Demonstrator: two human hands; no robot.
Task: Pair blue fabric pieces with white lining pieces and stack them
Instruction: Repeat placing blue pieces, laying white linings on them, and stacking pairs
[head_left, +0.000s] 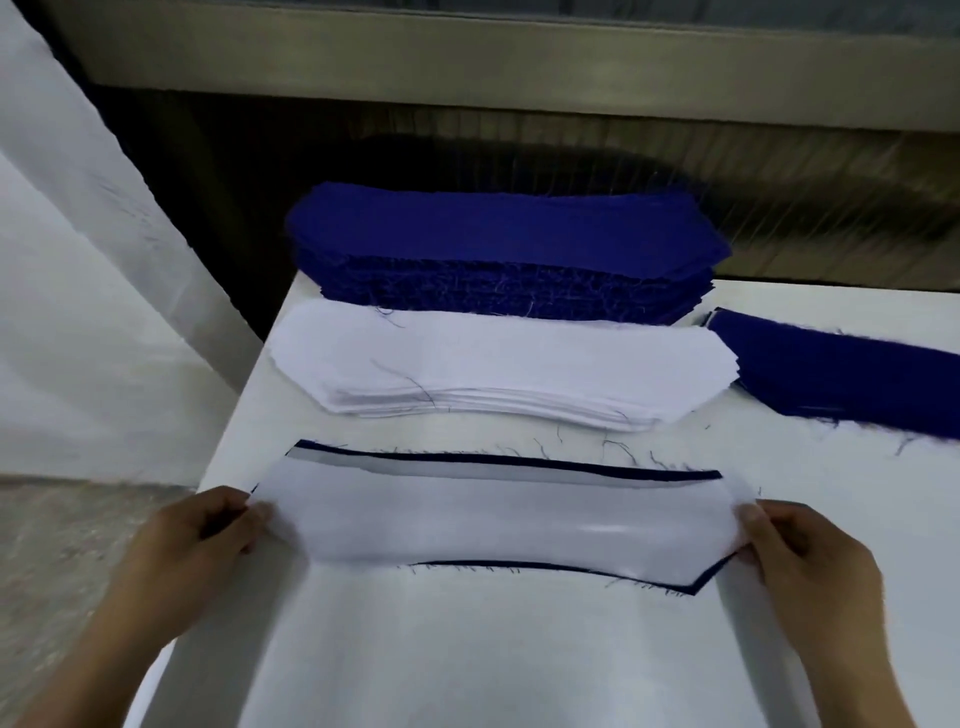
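Blue fabric stack (498, 249) upper centre: plain deep royal blue, frayed blue threads. Lining stack (493, 364) below it: plain white. White lining piece (493, 519) lower centre, blue piece (519, 460) under it showing as a thin navy border. Blue pieces (841, 374) at right: same blue. Table (467, 649) white. Ledge (519, 67) along the top: grey-beige.

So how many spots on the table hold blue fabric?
3: tall blue stack at the back, low blue pile at far right, blue piece under the held white lining. More may hide beneath.
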